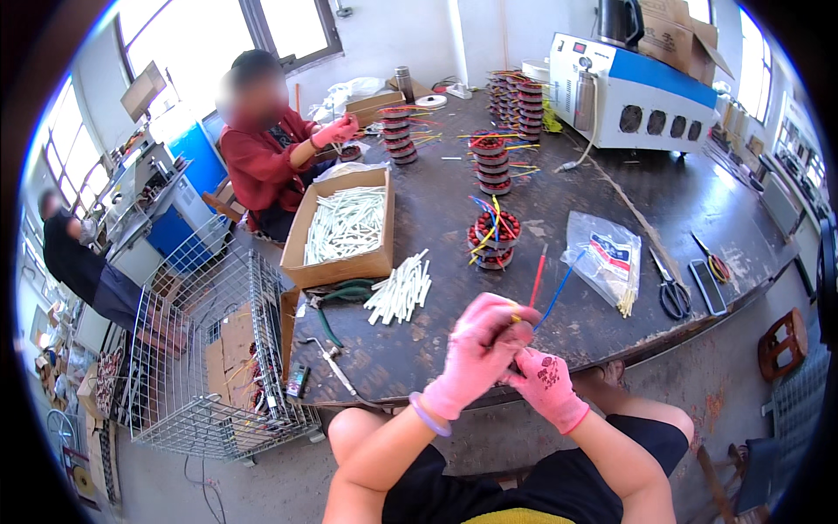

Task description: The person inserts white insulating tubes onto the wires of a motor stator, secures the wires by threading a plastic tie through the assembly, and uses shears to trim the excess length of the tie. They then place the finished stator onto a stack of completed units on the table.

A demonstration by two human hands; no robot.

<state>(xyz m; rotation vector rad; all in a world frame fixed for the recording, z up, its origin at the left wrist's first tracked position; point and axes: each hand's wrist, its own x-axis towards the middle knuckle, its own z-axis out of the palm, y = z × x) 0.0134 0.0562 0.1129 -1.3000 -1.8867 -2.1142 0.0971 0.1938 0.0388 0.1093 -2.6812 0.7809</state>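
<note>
Two pink-gloved hands meet over the near table edge, working thin wires.

The left hand (478,349) curls tight around a blue wire (555,293) and red wire (538,274) that run up from it; the right hand (546,386) pinches in just beneath, touching it, its hold hidden behind the left. Beyond the wires sits a wound coil stack (494,234); left, white sleeves (400,288); right, scissors (672,293).

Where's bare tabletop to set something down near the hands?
Free: tabletop between the loose white sleeves and the left hand; also between plastic bag and blue-white machine. Crowded: around the coil stacks and cardboard box.
</note>
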